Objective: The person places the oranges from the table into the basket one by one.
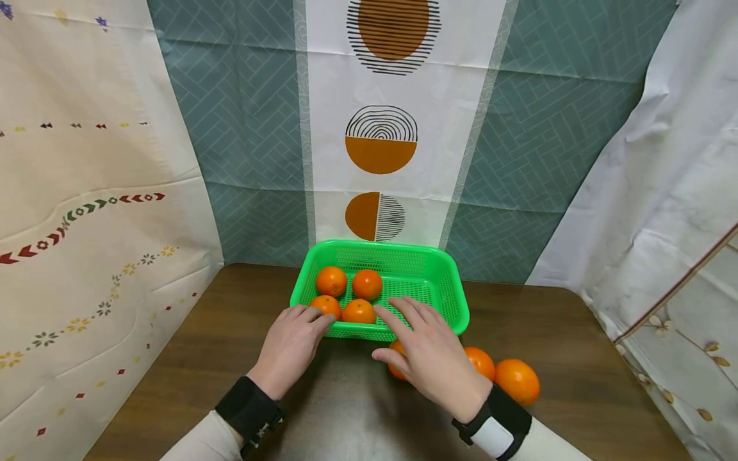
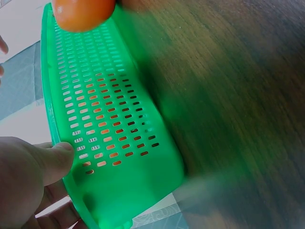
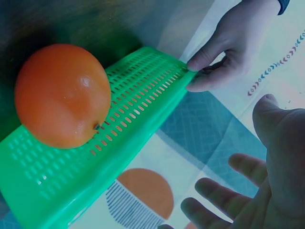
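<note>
A green perforated plastic basket [image 1: 377, 331] stands on the table, with several oranges [image 1: 367, 284] in its left half. My left hand [image 1: 294, 349] pinches the basket's near rim at the left corner; in the left wrist view the thumb [image 2: 59, 160] lies outside and the fingers pass behind the rim. Over the near right part of the basket hovers my right hand [image 1: 429, 355], fingers spread and holding nothing. Beneath that hand, an orange [image 3: 62, 95] sits on the table in front of the basket wall, partly hidden in the head view.
Two more oranges, one at the right hand's side [image 1: 480, 363] and a nearer one [image 1: 517, 381], lie on the brown wooden table [image 1: 190, 358]. Behind the basket hangs a patterned cloth [image 1: 254, 128]. Light cloths hang at the left [image 1: 104, 224] and right [image 1: 628, 211].
</note>
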A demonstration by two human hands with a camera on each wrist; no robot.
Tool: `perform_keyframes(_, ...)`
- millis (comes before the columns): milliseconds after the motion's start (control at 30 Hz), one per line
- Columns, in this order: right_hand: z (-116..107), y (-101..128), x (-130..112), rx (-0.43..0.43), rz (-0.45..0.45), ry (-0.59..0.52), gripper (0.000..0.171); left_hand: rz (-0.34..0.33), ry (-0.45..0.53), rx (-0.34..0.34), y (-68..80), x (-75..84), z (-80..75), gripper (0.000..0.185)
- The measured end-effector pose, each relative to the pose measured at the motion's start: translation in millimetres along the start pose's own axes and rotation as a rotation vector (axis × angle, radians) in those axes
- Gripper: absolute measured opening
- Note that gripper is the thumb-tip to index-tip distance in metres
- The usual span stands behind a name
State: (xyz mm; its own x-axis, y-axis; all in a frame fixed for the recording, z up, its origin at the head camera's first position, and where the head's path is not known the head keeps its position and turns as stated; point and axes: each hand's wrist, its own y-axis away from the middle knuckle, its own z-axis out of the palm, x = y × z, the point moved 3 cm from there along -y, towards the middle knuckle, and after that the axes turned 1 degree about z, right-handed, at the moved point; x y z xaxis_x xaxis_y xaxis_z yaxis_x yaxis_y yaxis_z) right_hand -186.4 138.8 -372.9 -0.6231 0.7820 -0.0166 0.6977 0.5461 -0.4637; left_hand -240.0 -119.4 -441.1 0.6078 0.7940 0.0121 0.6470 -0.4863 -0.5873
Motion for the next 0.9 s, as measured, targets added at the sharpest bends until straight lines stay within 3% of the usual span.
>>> perform_keyframes(567, 0.8, 33.5, -0.6, -0.02, 0.065, -0.046, 0.073, -0.002, 0.008, 0.008, 0.1, -0.2, -0.8, 0.024)
perform_keyframes(900, 14.8, 55.8, -0.5, -0.03, 0.052, -0.013, 0.069, -0.003, 0.011, -0.002, -0.2, 0.1, -0.9, 0.026)
